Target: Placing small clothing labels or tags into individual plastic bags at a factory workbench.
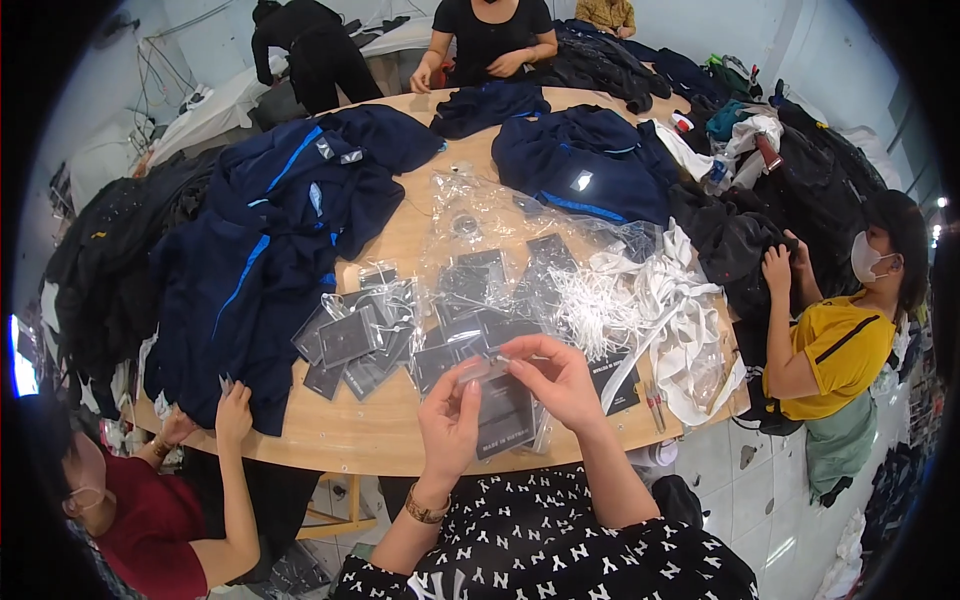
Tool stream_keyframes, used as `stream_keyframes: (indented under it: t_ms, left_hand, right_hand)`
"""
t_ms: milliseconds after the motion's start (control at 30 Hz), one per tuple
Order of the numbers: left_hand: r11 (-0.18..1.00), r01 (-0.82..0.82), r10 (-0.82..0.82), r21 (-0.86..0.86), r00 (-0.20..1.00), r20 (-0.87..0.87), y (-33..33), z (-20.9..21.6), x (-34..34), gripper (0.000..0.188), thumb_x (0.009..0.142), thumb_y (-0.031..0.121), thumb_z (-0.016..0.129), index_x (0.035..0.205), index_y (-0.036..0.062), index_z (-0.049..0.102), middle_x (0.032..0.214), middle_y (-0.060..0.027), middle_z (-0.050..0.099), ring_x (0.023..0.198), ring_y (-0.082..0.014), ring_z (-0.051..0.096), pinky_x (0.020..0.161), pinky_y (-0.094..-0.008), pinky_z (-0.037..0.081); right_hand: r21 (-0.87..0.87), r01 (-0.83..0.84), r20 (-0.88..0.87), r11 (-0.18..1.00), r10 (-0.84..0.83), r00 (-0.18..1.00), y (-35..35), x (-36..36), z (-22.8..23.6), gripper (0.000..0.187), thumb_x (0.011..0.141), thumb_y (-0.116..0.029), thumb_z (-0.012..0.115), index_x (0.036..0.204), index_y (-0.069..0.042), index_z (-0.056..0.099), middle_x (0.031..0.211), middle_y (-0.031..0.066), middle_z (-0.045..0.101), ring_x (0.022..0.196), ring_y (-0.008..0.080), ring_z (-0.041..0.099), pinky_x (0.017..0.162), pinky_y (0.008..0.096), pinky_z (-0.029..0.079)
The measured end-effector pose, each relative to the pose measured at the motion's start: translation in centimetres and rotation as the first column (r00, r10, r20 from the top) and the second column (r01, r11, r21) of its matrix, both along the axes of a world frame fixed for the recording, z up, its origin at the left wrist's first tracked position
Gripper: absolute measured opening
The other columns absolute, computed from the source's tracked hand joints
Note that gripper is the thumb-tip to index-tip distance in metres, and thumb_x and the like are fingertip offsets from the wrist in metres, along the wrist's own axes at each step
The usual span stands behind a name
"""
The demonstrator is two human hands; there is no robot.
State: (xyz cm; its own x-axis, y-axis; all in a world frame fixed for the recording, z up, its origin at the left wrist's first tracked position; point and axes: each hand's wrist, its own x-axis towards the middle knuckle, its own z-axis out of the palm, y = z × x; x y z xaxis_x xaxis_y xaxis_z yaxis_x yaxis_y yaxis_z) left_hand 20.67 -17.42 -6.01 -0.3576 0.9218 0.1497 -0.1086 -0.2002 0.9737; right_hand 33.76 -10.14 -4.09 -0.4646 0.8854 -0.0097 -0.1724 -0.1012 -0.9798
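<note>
Above the near edge of the table, my left hand (452, 418) and my right hand (560, 382) are close together, thumbs and fingers pinched. A small whitish bit shows at their fingertips, too small to name. Just below them lies a dark hang tag (507, 425) with pale print, partly hidden by my left hand. Beyond and to the left, more dark tags in clear sleeves (350, 338) lie in an overlapping pile, some with white strings. A tangled heap of white tag strings (592, 305) spreads to the right of the tags.
Navy garments with blue trim (235, 235) cover the table's left side; another navy garment (590, 165) lies at the back. Clear plastic bags (470, 205) and white cloth strips (690, 300) lie nearby. Co-workers handle garments at left and right; a small pointed tool (655, 405) rests near the right edge.
</note>
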Motion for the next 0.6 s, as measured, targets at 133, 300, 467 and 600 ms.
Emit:
stream_keyframes:
  t_ms: [133, 300, 467, 600]
  left_hand:
    - [0.999, -0.006, 0.003, -0.038, 0.997, -0.079, -0.13, -0.22, -0.11, 0.025, 0.088, 0.007, 0.05, 0.111, -0.0005, 0.055, 0.089, -0.0005, 0.06, 0.071, -0.0022, 0.051, 0.059, -0.0161, 0.04]
    - [0.999, -0.053, 0.052, -0.005, 0.986, -0.156, -0.16, 0.35, 0.36, 0.025, 0.086, 0.006, 0.052, 0.109, -0.0005, 0.057, 0.089, -0.004, 0.063, 0.073, -0.0055, 0.056, 0.064, -0.0193, 0.046]
    - [0.997, -0.07, 0.058, -0.043, 0.971, -0.232, -0.32, 0.58, 0.37, 0.024, 0.084, 0.005, 0.052, 0.107, -0.0013, 0.058, 0.092, -0.0089, 0.064, 0.075, -0.0081, 0.059, 0.067, -0.0219, 0.048]
    - [0.996, -0.083, 0.073, -0.028, 0.96, -0.269, -0.29, 0.51, 0.45, 0.024, 0.084, 0.005, 0.053, 0.107, -0.0012, 0.058, 0.092, -0.0102, 0.065, 0.075, -0.0096, 0.061, 0.067, -0.0226, 0.049]
  right_hand:
    - [0.104, 0.011, 0.083, 0.995, -0.02, 0.996, -0.21, -0.04, -0.03, 0.022, 0.079, 0.001, 0.056, 0.101, -0.001, 0.057, 0.079, -0.001, 0.056, 0.07, 0.0032, 0.053, 0.061, 0.0167, 0.042]
    - [0.196, 0.067, 0.192, 0.978, -0.106, 0.976, -0.81, -0.48, 0.47, 0.023, 0.077, 0.003, 0.054, 0.099, -0.003, 0.056, 0.076, -0.0023, 0.052, 0.067, 0.0016, 0.051, 0.056, 0.0152, 0.04]
    - [0.287, 0.097, 0.25, 0.953, -0.172, 0.953, -0.88, -0.58, 0.65, 0.023, 0.075, 0.003, 0.054, 0.097, -0.003, 0.055, 0.072, -0.0033, 0.051, 0.06, -0.0007, 0.047, 0.048, 0.0141, 0.033]
    - [0.338, 0.17, 0.181, 0.926, -0.241, 0.954, -0.88, -1.01, 0.18, 0.025, 0.068, 0.003, 0.055, 0.092, -0.005, 0.057, 0.062, -0.0041, 0.05, 0.046, 0.0, 0.032, 0.041, 0.0179, 0.025]
